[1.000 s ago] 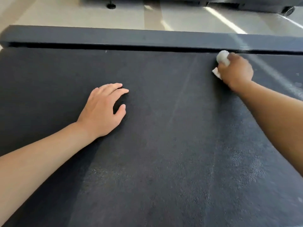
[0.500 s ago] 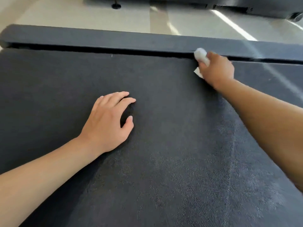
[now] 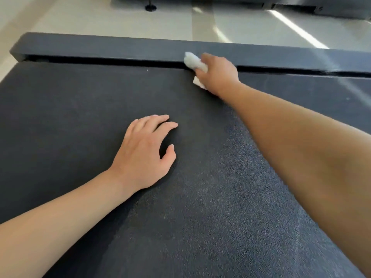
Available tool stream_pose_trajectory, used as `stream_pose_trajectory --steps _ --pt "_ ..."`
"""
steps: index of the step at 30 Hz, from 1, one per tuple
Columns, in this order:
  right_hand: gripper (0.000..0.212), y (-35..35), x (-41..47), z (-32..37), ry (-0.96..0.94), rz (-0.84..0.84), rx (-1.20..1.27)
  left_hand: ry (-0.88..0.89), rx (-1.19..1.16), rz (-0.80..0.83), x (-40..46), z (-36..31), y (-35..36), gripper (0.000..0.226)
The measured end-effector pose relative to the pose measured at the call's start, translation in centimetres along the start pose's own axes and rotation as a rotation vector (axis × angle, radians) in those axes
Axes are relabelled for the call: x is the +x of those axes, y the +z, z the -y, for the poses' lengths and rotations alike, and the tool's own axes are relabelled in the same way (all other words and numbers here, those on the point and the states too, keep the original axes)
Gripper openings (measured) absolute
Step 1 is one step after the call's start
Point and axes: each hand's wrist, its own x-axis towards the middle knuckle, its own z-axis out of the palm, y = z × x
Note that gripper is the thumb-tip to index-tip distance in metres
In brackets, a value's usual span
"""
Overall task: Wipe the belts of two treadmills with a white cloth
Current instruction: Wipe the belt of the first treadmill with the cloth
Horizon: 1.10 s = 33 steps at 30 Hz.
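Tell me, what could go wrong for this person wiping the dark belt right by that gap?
The bunched white cloth in the right hand sits at the dark slot between the black textured treadmill belt and the grey end bar; cloth or fingertips might catch there. The left hand rests flat on the belt; if the belt slid under that weight, the person could lurch forward.

Crumpled white cloth [image 3: 194,61] at far edge of dark textured belt [image 3: 80,109].

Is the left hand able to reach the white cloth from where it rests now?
Probably yes: the left hand lies flat on the belt, and only bare belt separates it from the white cloth, gripped by the right hand.
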Motion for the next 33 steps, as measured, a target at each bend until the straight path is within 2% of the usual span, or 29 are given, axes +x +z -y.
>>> stream_pose_trajectory --steps 1,3,8,10,11,13,15,17,18,21,24,26,27,28,29,30,32,33 --pt "0.026 0.3 0.7 -1.1 0.143 -0.047 -0.008 0.0 0.002 -0.002 0.0 0.0 0.0 0.057" --pt "0.031 0.7 0.4 0.2 0.157 -0.043 -0.036 0.005 0.0 -0.008 -0.1 0.0 -0.1 0.056" --pt "0.021 0.1 -6.3 8.0 -0.252 0.175 0.155 0.038 -0.014 -0.02 -0.1 0.1 -0.4 0.051" --pt "0.022 -0.5 -8.9 6.0 -0.345 0.195 0.197 0.075 -0.037 -0.025 -0.1 0.3 -0.5 0.046" --pt "0.023 -1.1 -9.5 3.9 -0.334 0.178 0.175 0.082 -0.046 -0.024 -0.1 0.2 -0.5 0.044" --pt "0.019 -2.5 -9.0 -2.0 -0.167 0.105 0.063 0.067 -0.044 -0.025 -0.2 0.2 -0.7 0.043" --pt "0.017 -4.1 -8.5 -8.3 0.17 0.012 -0.03 0.056 -0.029 -0.026 -0.3 -0.1 -0.7 0.042" --pt "0.031 -4.4 -9.3 -11.0 0.303 -0.037 -0.131 0.049 -0.019 -0.025 -0.3 -0.4 -0.7 0.041" --pt "0.033 -4.4 -10.5 -10.3 0.271 -0.043 -0.122 0.046 -0.018 -0.027 -0.4 -0.5 -0.7 0.041" --pt "0.016 -4.5 -17.4 -4.7 0.024 0.046 0.058 0.039 -0.006 -0.031 -0.5 -0.6 -0.9 0.042" --pt "0.02 -5.9 -28.5 1.6 -0.402 0.129 0.252 0.052 0.033 -0.019 -0.5 -0.9 -0.9 0.045" --pt "0.018 -7.0 -33.6 3.3 -0.764 0.322 0.343 0.053 0.069 -0.026 -0.6 -1.2 -0.9 0.045" --pt "0.016 -7.0 -33.9 2.6 -0.873 0.39 0.33 0.051 0.092 -0.023 -0.6 -1.4 -0.9 0.045" --pt "0.015 -7.1 -33.0 1.4 -0.878 0.378 0.311 0.044 0.113 -0.012 -0.7 -1.7 -0.9 0.046" --pt "0.013 -7.5 -31.1 -0.4 -0.783 0.324 0.286 0.031 0.128 0.003 -0.8 -1.9 -0.9 0.047" --pt "0.01 -7.5 -28.7 -3.1 -0.608 0.253 0.239 0.014 0.135 0.021 -0.9 -2.2 -0.9 0.049" --pt "0.01 -8.0 -23.5 -11.1 -0.107 0.086 0.069 -0.002 0.12 0.078 -1.3 -2.8 -0.9 0.055" --pt "0.017 -8.5 -21.5 -15.5 0.171 0.016 -0.013 0.012 0.11 0.119 -1.5 -3.1 -0.9 0.058"
